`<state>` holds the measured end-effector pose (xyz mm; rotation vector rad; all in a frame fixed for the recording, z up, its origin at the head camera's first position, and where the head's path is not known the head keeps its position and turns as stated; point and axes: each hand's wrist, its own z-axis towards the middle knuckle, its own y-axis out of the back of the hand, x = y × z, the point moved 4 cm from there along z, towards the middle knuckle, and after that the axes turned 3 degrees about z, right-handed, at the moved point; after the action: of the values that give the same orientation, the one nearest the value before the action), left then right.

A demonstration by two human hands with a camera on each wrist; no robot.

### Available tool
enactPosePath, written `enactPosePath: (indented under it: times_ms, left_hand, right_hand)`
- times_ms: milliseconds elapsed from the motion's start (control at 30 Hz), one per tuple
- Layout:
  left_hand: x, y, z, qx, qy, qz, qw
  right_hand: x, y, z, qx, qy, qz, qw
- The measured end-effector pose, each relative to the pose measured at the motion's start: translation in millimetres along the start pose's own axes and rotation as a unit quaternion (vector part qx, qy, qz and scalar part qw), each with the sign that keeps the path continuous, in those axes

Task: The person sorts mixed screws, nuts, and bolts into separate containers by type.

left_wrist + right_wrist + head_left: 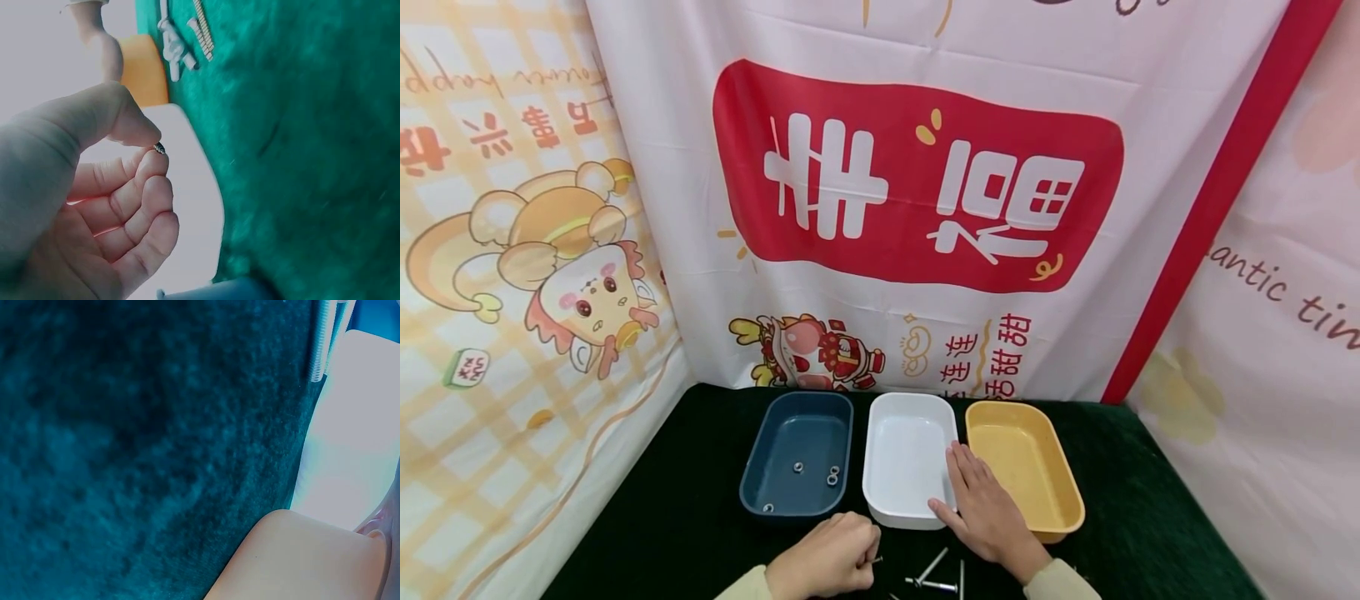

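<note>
My left hand point(831, 554), just in front of the white tray point(910, 454), pinches a small screw point(160, 149) between thumb and forefinger. Only the screw's threaded tip sticks out; the rest is hidden by the fingers. My right hand point(988, 512) is held out flat, fingers straight, over the neighbouring rims of the white tray and the yellow tray point(1060, 492). Its fingertips and thumb overlap the white tray's right side in the head view. Between the hands, several long screws point(934, 565) lie on the dark green cloth point(647, 517).
Left of the white tray stands a blue tray point(801, 433) with several metal nuts point(798, 467) inside. All three trays stand in a row against a printed white curtain point(917, 333). More printed fabric point(512, 400) hangs on both sides.
</note>
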<state>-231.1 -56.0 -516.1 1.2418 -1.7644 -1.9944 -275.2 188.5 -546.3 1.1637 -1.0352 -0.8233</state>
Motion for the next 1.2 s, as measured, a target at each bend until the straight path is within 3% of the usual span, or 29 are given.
enactPosePath:
  times_ms: [300, 500, 700, 1200]
  left_hand:
    - [-1.2, 28.8, 10.4, -0.030, -0.017, 0.034, 0.9988]
    - [-0.8, 47.9, 24.9, -0.048, -0.022, 0.062, 0.9967]
    - [0.4, 62.0, 41.8, -0.080, -0.037, 0.112, 0.9898]
    - [10.5, 72.4, 86.9, -0.119, -0.058, 0.185, 0.9738]
  right_hand:
    - [1.3, 0.1, -0.5, 0.003, -0.001, 0.008, 1.0000]
    - [1.5, -0.3, -1.0, 0.002, -0.002, 0.006, 1.0000]
    - [1.8, 0.2, -0.7, -0.002, 0.000, 0.002, 1.0000]
    - [1.0, -0.9, -0.4, -0.009, 0.002, 0.002, 1.0000]
